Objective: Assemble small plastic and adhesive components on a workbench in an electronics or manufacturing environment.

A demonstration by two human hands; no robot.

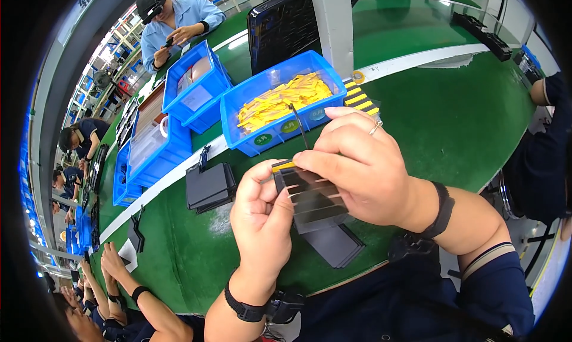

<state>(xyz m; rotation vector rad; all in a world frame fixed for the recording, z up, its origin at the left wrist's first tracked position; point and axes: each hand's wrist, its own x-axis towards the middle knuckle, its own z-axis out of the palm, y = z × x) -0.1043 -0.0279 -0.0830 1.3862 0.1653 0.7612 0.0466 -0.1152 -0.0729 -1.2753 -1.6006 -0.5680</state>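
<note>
My left hand (259, 223) grips a flat, glossy dark panel (316, 202) by its left edge, thumb on top. A yellow strip (284, 165) lies along the panel's far edge. My right hand (363, 169) is closed above the panel, its thumb at the yellow strip. A thin dark tool (299, 126) sticks up from between the right fingers; its lower end is hidden. Below the panel, a stack of dark flat plates (336, 246) rests on the green table. Another stack of dark plates (210, 186) lies left of my left hand.
A blue bin (256, 140) of yellow strips (283, 100) stands beyond my hands. More blue bins (158, 157) line the left. A grey post (333, 32) rises behind, near a roll of tape (358, 77) and yellow-black strips (360, 98). Co-workers sit at left, far side and right.
</note>
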